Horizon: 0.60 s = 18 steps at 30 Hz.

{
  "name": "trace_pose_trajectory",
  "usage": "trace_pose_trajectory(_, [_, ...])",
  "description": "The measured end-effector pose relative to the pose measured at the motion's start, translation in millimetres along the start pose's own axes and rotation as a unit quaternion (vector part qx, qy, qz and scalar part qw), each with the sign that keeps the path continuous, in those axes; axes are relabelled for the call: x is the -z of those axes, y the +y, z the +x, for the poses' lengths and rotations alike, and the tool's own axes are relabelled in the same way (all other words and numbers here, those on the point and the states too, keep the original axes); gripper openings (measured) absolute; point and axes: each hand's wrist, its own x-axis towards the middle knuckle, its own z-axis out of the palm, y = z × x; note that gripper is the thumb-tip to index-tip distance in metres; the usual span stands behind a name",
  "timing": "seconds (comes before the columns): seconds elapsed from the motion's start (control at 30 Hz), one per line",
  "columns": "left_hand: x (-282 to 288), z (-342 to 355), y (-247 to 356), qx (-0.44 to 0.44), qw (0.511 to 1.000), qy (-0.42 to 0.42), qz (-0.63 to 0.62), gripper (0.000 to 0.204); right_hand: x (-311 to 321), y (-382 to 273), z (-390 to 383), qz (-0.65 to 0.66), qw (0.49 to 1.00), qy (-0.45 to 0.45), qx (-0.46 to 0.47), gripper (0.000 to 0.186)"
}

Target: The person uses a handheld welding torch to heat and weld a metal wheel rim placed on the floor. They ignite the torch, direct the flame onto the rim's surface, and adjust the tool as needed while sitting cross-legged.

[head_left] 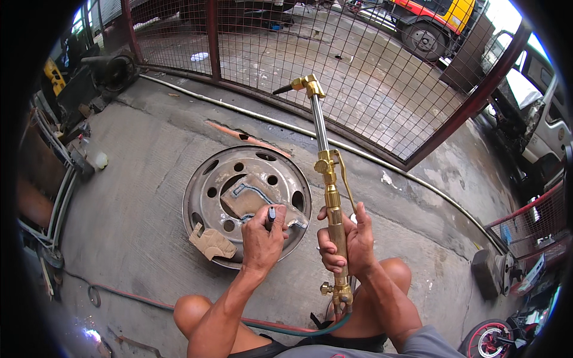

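My right hand [346, 244] grips the handle of a brass cutting torch [332, 190], held upright with its steel tubes rising to an angled head and dark tip pointing left. My left hand [264, 237] is closed on a small black lighter [271, 216] over a steel wheel rim [203, 185] lying on the concrete floor [128, 197]. On the rim rests a metal plate [239, 198] with cut-out shapes outlined on it, partly hidden by my left hand. A tan cardboard cutout [209, 241] lies on the rim's lower left. Hoses [283, 327] run from the torch's base.
A mesh fence [358, 89] stands ahead with pipes [179, 86] along its foot and a truck [436, 24] behind. Metal clutter [57, 179] lines the left; a van [540, 113], a weight-like block [489, 271] and a motorbike wheel [486, 340] are right. A bright bluish glow shows lower left.
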Motion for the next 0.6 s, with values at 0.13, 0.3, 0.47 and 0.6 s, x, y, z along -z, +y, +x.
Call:
trace_pose_trajectory(0.13, [-7,-3,4,-0.002,1.0,-0.02,-0.01,0.039,2,-3,-5,0.009,1.0,-0.017,0.018,0.086])
trace_pose_trajectory(0.3, [-3,-4,2,0.004,0.997,-0.08,0.007,0.038,3,-2,-3,0.003,0.998,-0.036,0.045,0.097])
trace_pose_trajectory(0.47, [-5,-19,12,0.068,0.926,-0.37,-0.042,0.046,14,-16,-6,-0.01,0.996,0.002,0.089,0.093])
trace_pose_trajectory(0.6, [-12,-42,29,0.096,0.869,-0.483,-0.051,0.05,26,-24,-8,0.043,0.99,-0.009,0.134,0.084])
